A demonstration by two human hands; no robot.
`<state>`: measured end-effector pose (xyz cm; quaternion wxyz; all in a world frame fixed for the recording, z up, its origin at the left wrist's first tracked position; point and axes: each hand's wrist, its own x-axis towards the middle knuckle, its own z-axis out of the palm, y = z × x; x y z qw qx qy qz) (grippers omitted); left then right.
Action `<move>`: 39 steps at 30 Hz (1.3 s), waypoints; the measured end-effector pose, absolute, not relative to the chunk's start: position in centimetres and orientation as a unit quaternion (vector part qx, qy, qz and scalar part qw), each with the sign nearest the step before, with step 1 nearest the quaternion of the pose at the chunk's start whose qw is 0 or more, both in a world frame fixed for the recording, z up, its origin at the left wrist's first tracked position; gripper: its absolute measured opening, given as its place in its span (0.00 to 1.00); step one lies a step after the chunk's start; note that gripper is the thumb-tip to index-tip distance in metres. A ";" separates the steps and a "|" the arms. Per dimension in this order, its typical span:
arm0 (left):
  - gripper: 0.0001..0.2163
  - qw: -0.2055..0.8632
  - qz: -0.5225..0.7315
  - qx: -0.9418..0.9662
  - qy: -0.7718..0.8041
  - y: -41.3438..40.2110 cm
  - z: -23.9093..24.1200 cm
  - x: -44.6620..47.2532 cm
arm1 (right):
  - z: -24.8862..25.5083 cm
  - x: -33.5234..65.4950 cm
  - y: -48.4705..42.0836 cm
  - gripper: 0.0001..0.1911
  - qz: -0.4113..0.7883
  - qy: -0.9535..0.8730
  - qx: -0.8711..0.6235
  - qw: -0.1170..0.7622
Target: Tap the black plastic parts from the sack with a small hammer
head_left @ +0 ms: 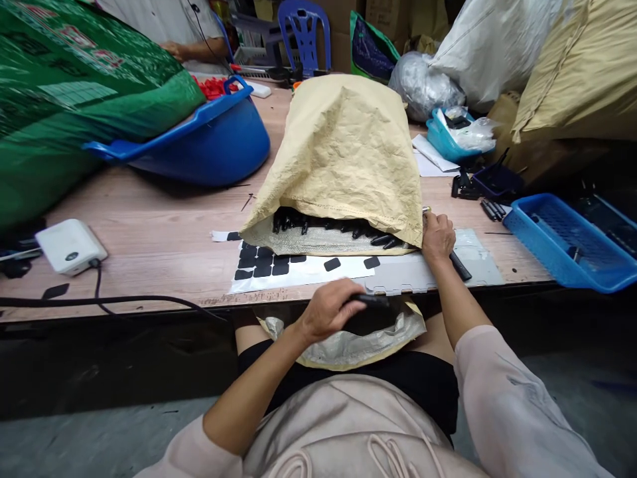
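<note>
My left hand [331, 309] is closed around a slim black plastic piece [372, 301], just in front of the table edge and over an open sack [343, 348] at my lap. My right hand [438, 236] is closed beside the mouth of a big tan paper sack [353, 146] lying on the table. A black-handled tool [460, 267] passes under that hand, its metal tip showing above the fingers. Inside the tan sack's mouth lie several black pieces [381, 239]. Black rounded stickers [263, 260] sit on a white backing sheet [298, 279] below it.
A blue basin [213, 146] and a green bag [79, 106] stand at left, near a white box with a cable [71, 245]. To the right are a blue basket [572, 242] and a teal basket [450, 138]. Another person's hand [175, 51] shows at the back.
</note>
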<state>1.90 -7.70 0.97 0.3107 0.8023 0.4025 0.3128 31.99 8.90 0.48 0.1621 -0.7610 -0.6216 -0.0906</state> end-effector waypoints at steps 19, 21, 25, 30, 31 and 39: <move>0.09 0.302 0.254 0.738 0.548 -5.3 3.5 4.9 | 1.0 31.3 8.7 0.20 -0.088 -0.612 -0.773 0.140; 0.09 0.220 0.290 0.689 0.627 -1.4 4.5 5.3 | 1.1 31.3 8.6 0.20 -0.089 -0.615 -0.772 0.138; 0.11 0.178 0.237 0.618 0.728 4.4 4.3 6.5 | 1.2 31.3 8.5 0.20 -0.091 -0.620 -0.767 0.139; 0.08 0.183 0.193 0.619 0.739 3.9 3.5 5.7 | 0.8 31.4 8.6 0.20 -0.093 -0.619 -0.766 0.148; 0.08 0.185 0.198 0.623 0.734 3.1 3.4 5.0 | 0.7 31.5 8.7 0.19 -0.095 -0.619 -0.765 0.151; 0.05 0.232 0.286 0.729 0.577 -1.2 0.6 0.8 | 0.6 31.6 8.9 0.19 -0.084 -0.609 -0.772 0.161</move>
